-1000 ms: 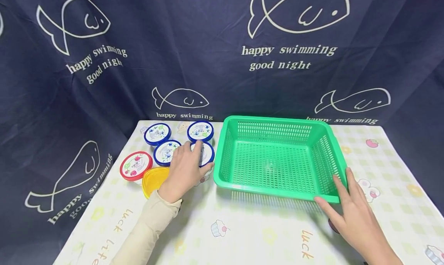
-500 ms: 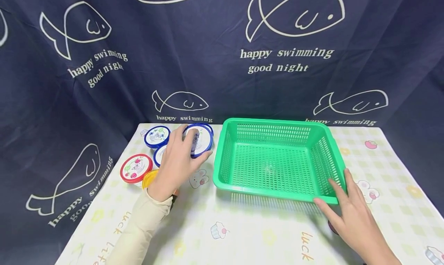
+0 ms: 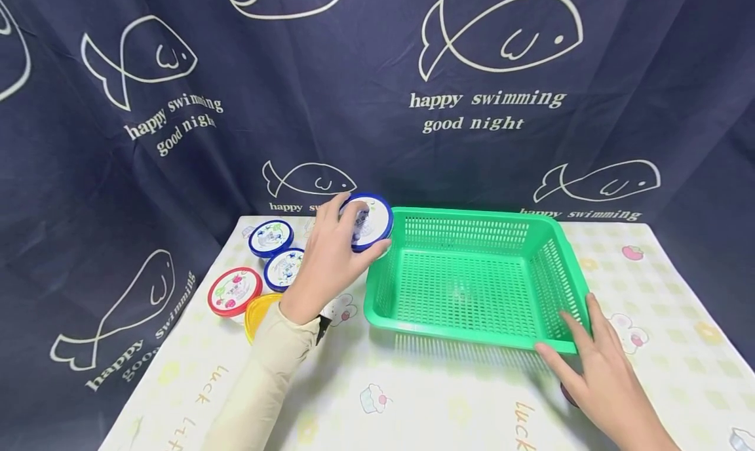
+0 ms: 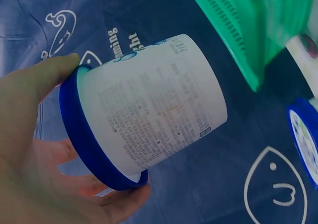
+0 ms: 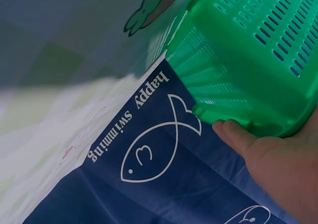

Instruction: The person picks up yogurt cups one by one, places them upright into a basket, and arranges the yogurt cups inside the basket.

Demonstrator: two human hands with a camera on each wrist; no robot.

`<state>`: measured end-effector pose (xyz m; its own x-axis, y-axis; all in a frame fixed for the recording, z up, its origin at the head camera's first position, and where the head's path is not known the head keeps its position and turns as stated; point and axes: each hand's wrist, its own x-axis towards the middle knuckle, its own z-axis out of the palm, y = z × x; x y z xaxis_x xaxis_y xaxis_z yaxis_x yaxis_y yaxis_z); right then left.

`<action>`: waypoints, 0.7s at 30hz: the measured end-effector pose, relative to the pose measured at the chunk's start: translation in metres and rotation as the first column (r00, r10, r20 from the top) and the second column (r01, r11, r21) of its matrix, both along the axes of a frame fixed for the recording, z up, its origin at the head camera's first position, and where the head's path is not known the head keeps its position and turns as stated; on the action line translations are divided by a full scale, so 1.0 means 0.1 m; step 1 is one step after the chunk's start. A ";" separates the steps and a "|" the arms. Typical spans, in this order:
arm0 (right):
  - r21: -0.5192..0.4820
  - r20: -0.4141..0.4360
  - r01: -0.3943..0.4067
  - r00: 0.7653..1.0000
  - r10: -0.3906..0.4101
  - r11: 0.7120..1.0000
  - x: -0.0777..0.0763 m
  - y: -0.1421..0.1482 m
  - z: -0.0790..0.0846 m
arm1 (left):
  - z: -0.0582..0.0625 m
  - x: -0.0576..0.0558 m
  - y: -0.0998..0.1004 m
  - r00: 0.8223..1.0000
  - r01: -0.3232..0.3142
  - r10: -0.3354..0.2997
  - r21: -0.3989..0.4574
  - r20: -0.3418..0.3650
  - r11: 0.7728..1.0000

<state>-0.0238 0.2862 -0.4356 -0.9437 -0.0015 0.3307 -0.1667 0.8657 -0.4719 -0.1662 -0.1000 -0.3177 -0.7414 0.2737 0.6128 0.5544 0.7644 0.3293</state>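
In the head view my left hand (image 3: 333, 254) holds a white tub with a blue-rimmed lid (image 3: 371, 223) by its lid, lifted and tilted at the green basket's left rim. The left wrist view shows the tub's printed white side (image 4: 154, 105), with thumb and fingers around the blue lid. My right hand (image 3: 610, 372) grips the near right corner of the green plastic basket (image 3: 472, 336), fingers over the rim and thumb at the front. No tub shows inside the basket.
Left of the basket stand two blue-lidded tubs (image 3: 271, 238), a red-lidded tub (image 3: 234, 292) and a yellow-lidded one (image 3: 259, 313), partly behind my left arm. A patterned cloth covers the table (image 3: 436, 405). A dark blue curtain (image 3: 366, 136) hangs behind it.
My left hand has taken hold of a blue-lidded tub among the group, raised it and carried it right to the basket's left rim. My right hand stays on the basket's corner.
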 end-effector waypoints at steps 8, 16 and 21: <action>-0.033 0.024 0.010 1.000 -0.009 0.999 0.00 0.02 0.00 | -0.07 -0.11 0.23 0.997 0.082 -0.081 -0.045 0.019 0.996; -0.037 0.029 0.012 1.000 -0.011 0.999 0.00 0.02 0.00 | -0.20 -0.27 0.36 0.985 0.173 -0.169 -0.111 0.046 0.979; -0.032 0.017 0.011 1.000 -0.011 0.999 0.00 0.02 0.01 | -0.19 -0.34 0.45 0.978 0.203 -0.197 -0.100 0.065 0.974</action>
